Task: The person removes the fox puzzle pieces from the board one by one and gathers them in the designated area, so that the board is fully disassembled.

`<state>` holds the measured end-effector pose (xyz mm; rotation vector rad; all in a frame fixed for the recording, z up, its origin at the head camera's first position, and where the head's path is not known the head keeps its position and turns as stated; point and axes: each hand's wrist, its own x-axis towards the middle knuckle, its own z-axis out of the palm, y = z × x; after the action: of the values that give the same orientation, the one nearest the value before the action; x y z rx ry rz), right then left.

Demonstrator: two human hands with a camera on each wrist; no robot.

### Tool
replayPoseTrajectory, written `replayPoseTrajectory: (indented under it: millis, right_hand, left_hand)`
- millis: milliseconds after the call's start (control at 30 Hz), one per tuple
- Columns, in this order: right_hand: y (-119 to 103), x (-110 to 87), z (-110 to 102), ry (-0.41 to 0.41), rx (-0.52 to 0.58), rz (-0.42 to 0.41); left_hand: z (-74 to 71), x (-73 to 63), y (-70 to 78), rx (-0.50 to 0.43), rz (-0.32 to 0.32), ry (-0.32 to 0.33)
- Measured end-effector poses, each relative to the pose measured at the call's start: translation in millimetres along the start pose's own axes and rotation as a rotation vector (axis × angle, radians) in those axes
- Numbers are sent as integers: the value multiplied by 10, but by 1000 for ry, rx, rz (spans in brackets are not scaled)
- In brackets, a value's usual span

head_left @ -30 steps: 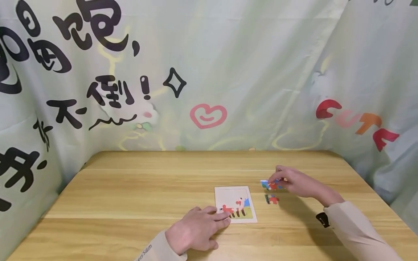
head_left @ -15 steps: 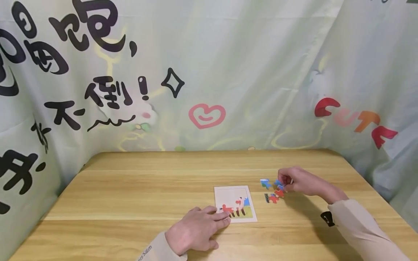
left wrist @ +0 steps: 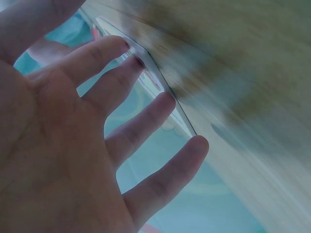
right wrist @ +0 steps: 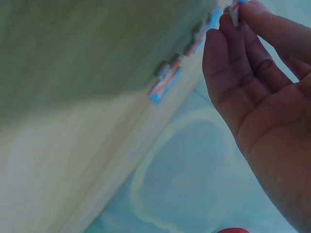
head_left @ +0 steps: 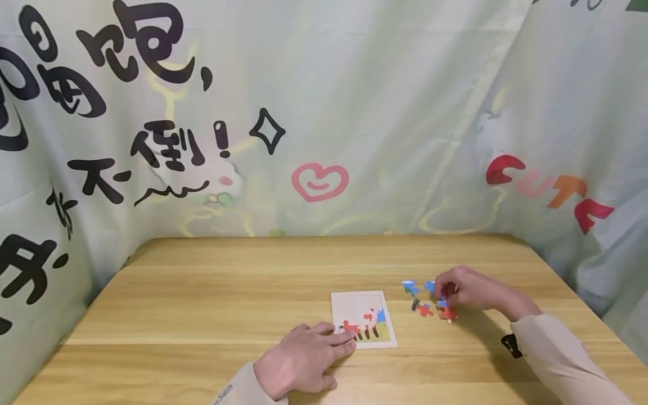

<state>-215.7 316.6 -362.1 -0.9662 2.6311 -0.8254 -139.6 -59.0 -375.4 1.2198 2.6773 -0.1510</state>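
My left hand (head_left: 306,357) lies with fairly straight fingers on the lower left edge of a white-framed puzzle board (head_left: 354,299). Part of a picture of a red and white animal with dark legs shows on the board; its upper area is plain white. To the right, my right hand (head_left: 471,289) pinches a red and blue jigsaw piece (right wrist: 235,11) between thumb and fingertips. In the head view the held piece hangs just below the fingers. Close by lie a blue and green piece (head_left: 410,287), a blue piece (head_left: 430,286) and a red piece (head_left: 424,309).
The wooden table (head_left: 202,298) reaches back to a printed curtain (head_left: 405,112) with black lettering and a pink heart. The loose pieces sit between the board and my right hand. A black clip-like item (head_left: 511,345) shows at my right cuff.
My right hand has moved slightly right and toward me, drawing a red and blue piece away from the others. The red piece near the board has turned. The left hand stays put.
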Motion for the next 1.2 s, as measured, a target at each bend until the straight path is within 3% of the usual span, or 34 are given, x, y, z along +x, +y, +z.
replayPoseTrajectory:
  millis: [133, 367, 600, 833, 1000, 1200]
  right_hand:
    - [6, -2, 53, 1, -23, 41]
    - [-68, 51, 142, 85, -150, -19]
    - [-229, 183, 300, 31, -202, -18]
    - [-290, 218, 316, 12, -148, -8]
    - [-358, 299, 300, 48, -197, -56]
    - [-533, 517, 355, 27, -238, -112]
  left_hand:
    - [17, -9, 0, 11, 4, 0]
    - [11, -19, -5, 10, 8, 8]
    - [3, -13, -8, 12, 9, 11]
    - [0, 0, -2, 25, 12, 8]
    - [1, 3, 1, 23, 8, -4]
    - [3, 7, 3, 24, 1, -6]
